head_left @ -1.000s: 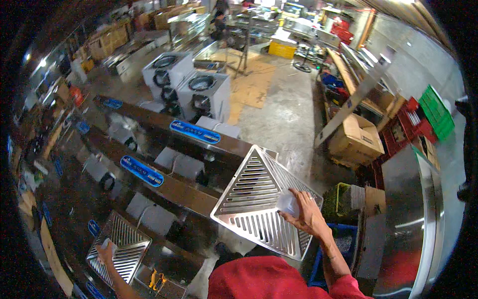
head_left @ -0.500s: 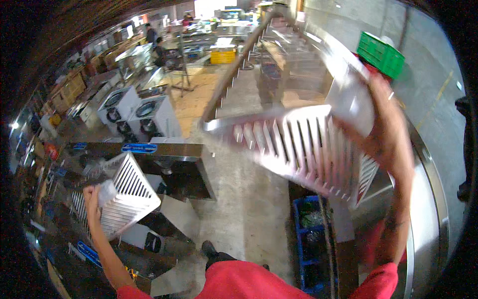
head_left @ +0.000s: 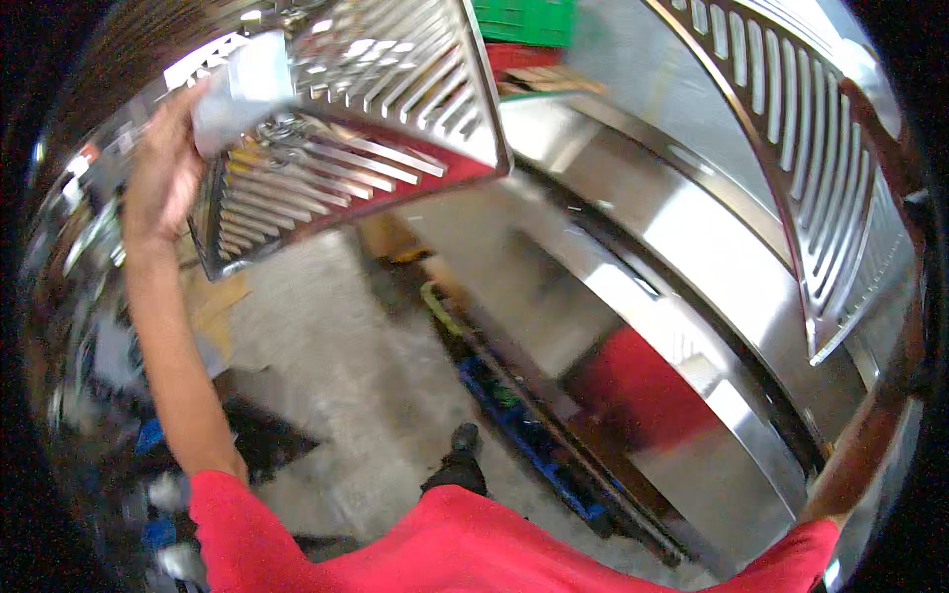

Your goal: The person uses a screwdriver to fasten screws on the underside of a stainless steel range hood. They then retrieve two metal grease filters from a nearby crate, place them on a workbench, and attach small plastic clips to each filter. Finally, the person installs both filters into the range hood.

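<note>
My left hand (head_left: pixel 170 163) is raised at the upper left, its fingers closed round the whitish middle piece of a shiny slotted metal filter panel (head_left: pixel 474 89). That panel is tilted, with rows of slanted slots and a reflection of my red shirt. At the far right, my right hand (head_left: pixel 890 138) is dark and partly lost at the picture's rim. It grips a second slotted metal filter panel (head_left: pixel 806 128) by a similar pale middle piece. This panel hangs tilted, one corner pointing down over a long stainless-steel surface (head_left: pixel 643 237).
Long steel housings with bright edges run diagonally on the right, mirroring red. Blue crates (head_left: pixel 524 445) stand low beside them on the concrete floor (head_left: pixel 306 336). A green crate (head_left: pixel 524 20) sits at the back. Dark, blurred shapes lie on the left.
My view and body have turned right, toward the steel housings. The left panel is now higher and closer; the right panel has moved to the right edge. Both hands keep their panels.
</note>
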A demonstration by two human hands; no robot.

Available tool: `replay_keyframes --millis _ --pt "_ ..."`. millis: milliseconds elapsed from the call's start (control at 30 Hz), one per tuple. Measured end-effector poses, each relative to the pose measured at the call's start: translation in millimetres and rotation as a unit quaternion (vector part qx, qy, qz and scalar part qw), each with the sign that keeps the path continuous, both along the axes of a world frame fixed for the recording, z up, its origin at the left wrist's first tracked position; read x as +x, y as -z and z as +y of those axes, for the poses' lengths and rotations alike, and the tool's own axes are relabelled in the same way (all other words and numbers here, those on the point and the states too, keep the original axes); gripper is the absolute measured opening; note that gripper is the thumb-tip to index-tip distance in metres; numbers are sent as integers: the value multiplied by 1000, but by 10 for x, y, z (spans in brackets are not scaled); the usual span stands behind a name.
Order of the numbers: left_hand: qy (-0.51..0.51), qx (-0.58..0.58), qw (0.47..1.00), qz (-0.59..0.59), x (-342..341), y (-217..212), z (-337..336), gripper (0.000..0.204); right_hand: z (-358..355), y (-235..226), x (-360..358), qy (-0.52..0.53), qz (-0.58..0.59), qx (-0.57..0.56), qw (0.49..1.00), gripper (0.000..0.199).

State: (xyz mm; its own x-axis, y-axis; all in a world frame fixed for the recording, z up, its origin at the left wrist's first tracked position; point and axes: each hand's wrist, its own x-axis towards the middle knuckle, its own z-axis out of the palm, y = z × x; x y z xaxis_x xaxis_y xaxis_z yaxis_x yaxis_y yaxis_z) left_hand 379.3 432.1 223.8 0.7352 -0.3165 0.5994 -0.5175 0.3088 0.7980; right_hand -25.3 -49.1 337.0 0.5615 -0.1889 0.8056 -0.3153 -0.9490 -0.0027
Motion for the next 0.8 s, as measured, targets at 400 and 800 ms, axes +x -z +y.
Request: replay_keyframes --millis 400,800 --pt "364 57 898 238 782 584 -5691 37 -1051 534 -1222 349 67 -45 934 71" --pt "209 127 903 352 2366 2775 -6457 54 -552 1509 -1592 539 105 12 836 63"
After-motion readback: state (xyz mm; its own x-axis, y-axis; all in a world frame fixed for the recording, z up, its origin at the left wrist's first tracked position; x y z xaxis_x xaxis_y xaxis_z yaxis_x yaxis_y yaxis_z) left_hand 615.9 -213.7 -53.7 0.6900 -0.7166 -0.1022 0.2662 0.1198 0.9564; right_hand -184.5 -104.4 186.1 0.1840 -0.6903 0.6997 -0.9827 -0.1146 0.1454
